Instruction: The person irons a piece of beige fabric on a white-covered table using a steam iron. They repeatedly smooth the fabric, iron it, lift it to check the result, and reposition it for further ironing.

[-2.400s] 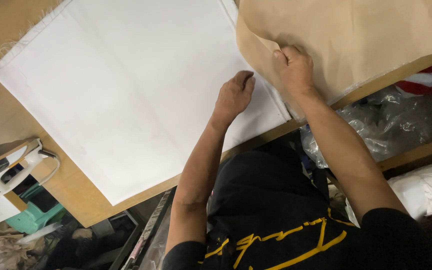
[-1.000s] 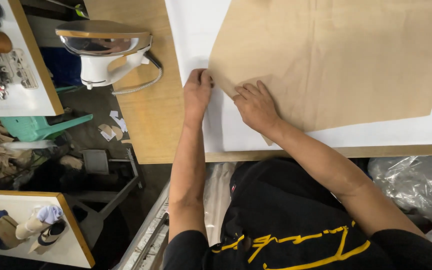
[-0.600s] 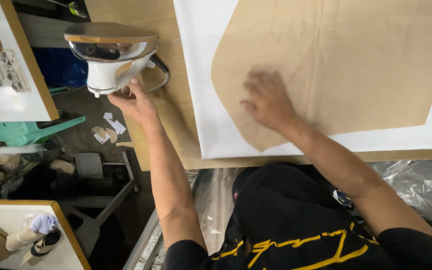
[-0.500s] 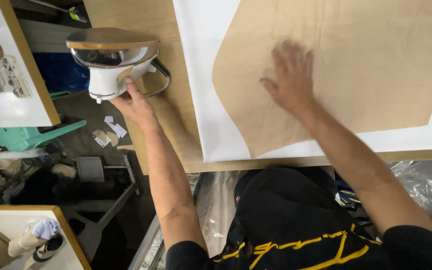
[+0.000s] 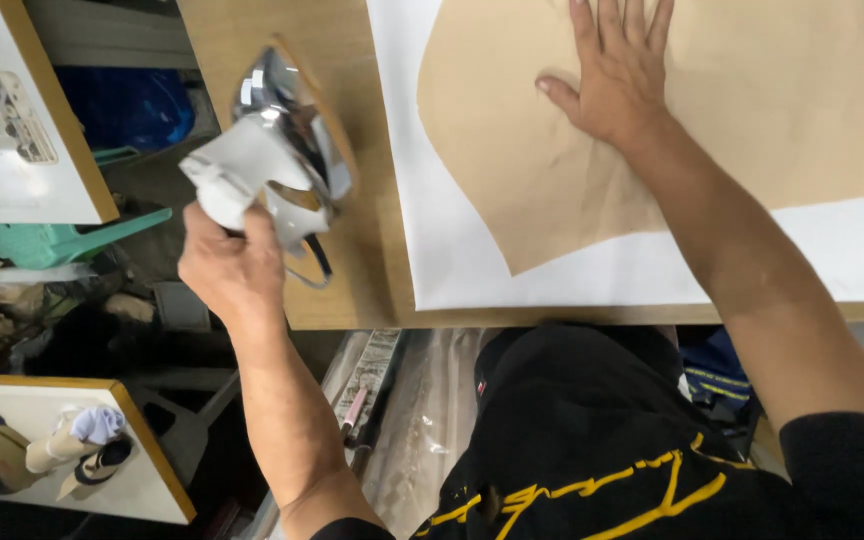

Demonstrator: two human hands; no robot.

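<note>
My left hand (image 5: 230, 270) grips the white handle of a clothes iron (image 5: 282, 160) with a shiny chrome body, lifted and tilted over the left end of the wooden table (image 5: 342, 270). My right hand (image 5: 617, 70) lies flat with fingers spread on a tan paper pattern piece (image 5: 752, 120). The pattern rests on a sheet of white fabric (image 5: 512, 285) spread over the table. The iron is left of the fabric and apart from it.
A white side table (image 5: 42, 190) with small tools stands at far left, above a green plastic stool (image 5: 62, 245). Another white surface (image 5: 102, 480) with cloth scraps and small things sits at lower left. Plastic sheeting and metal frame parts lie under the table edge.
My left hand went from the pattern's edge to the iron, took its handle and lifted it, tilted. My right hand slid up the pattern and now presses flat on it.
</note>
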